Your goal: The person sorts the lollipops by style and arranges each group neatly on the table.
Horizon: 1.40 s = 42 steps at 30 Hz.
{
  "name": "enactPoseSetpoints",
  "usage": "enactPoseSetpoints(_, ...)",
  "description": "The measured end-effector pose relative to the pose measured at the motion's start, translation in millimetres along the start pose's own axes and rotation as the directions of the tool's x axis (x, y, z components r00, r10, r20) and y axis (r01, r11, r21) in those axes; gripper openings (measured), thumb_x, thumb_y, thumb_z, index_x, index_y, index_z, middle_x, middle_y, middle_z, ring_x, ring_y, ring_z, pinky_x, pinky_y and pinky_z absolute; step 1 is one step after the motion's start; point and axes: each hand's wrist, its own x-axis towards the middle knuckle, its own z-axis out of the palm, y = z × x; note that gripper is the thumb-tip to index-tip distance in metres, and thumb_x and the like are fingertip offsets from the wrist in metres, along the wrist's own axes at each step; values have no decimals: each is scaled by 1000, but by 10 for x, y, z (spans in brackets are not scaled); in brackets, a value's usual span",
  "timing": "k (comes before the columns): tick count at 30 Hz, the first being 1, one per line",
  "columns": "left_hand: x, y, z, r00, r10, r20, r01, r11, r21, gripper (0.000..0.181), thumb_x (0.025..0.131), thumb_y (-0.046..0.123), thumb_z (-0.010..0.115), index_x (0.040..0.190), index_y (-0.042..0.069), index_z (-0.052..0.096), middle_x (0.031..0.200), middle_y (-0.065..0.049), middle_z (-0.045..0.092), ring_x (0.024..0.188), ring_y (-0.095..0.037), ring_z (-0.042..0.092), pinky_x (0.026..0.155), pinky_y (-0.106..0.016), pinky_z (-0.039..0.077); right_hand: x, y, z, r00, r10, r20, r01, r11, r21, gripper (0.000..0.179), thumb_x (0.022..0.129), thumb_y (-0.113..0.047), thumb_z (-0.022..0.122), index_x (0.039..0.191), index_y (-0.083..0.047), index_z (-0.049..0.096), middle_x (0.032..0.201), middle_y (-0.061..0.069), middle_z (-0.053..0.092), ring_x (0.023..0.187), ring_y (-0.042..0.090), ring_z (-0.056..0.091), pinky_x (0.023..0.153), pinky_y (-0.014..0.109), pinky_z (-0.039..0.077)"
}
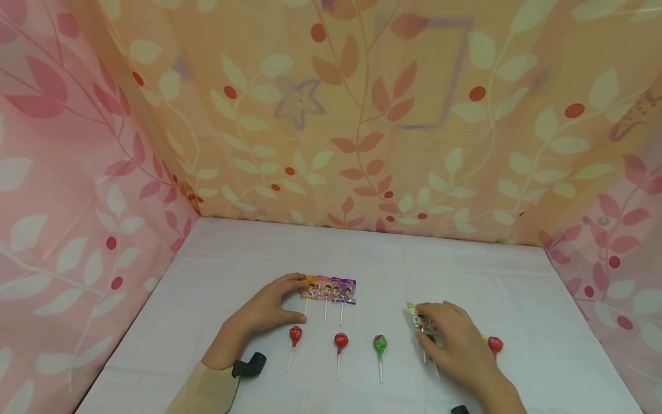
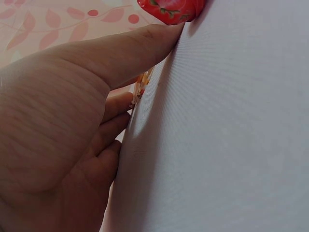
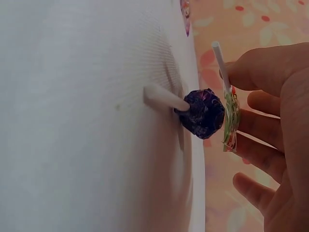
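Observation:
My left hand [image 1: 266,305] rests on the cloth. Its fingertips touch the left end of a side-by-side row of flat-wrapped lollipops [image 1: 336,289], yellow to purple, with white sticks toward me. The thumb lies stretched beside the leftmost stick, close to a red ball lollipop [image 2: 171,9] in the left wrist view. At the right, my right hand [image 1: 457,345] pinches a flat lollipop in a green clear wrapper [image 3: 231,116] between thumb and fingers, above the table. Just beside it, a dark blue ball lollipop [image 3: 205,113] lies on the cloth, mostly hidden by the hand in the head view.
Along the front lie another red ball lollipop [image 1: 341,341] and a green one [image 1: 380,345]. Right of my right hand is a red lollipop [image 1: 495,345], partly covered. The white-clothed table [image 1: 248,241] is bordered by patterned curtains [image 1: 310,144] at the back and sides.

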Motion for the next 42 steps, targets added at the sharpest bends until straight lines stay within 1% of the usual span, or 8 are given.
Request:
enactPoseSetpoints(2,1,3,2,1000,0,-3,0,1000,-4,81,81,51,96,151,25,65,168,6,47,158,-29,40,126,-59,38,16,-4,14,1000,7,10,-7,1000,2,49,85,-20,91,130,-11,74,127,-5,75,118,23,69,118,40,38)
enactPoseSetpoints(6,3,3,5,1000,-2,-6,2,1000,-8,79,81,50,97,150,26,66,167,6,48,158,-29,40,125,-59,38,69,-10,50,1000,7,21,-7,1000,7,50,86,-22,91,131,-11,74,130,-3,74,121,25,69,111,44,43)
enactPoseSetpoints(12,8,-6,7,1000,-8,-2,8,1000,-3,79,81,50,96,150,26,66,168,6,47,158,-29,40,126,-59,37,182,-8,148,1000,6,28,-7,1000,21,51,85,-21,92,131,-11,74,130,-1,75,122,26,69,107,50,49)
enactPoseSetpoints(17,2,0,-5,1000,-18,4,18,1000,-2,80,81,49,97,151,26,65,168,6,47,159,-29,39,126,-58,37,264,-45,228,998,26,48,-29,999,44,51,86,-23,92,132,-10,74,131,1,75,125,27,68,107,52,52)
enactPoseSetpoints(22,8,23,-18,1000,-18,9,18,1000,-1,80,82,48,97,152,25,65,169,4,47,159,-29,39,127,-58,36,355,-107,255,997,45,55,-48,998,43,51,86,-26,92,132,-10,74,130,2,75,126,28,68,108,54,54)
enactPoseSetpoints(28,11,21,-11,1000,-22,9,22,1000,1,80,82,49,97,151,25,65,169,4,47,159,-30,39,126,-59,36,465,-155,299,997,46,61,-49,997,54,51,86,-26,92,132,-10,74,130,4,76,126,29,68,109,54,53)
enactPoseSetpoints(35,5,27,-12,999,-31,14,31,999,-10,80,82,47,97,151,25,65,168,4,47,159,-30,39,126,-59,36,565,-204,345,994,58,91,-63,996,55,50,88,-24,91,132,-9,74,131,4,76,126,28,68,110,55,54)
enactPoseSetpoints(42,9,25,-14,1000,-23,12,23,1000,-4,80,82,46,97,151,25,65,168,4,48,158,-29,40,126,-58,37,662,-247,377,990,71,119,-79,994,71,48,91,-27,89,133,-10,74,133,3,75,129,28,67,112,55,52)
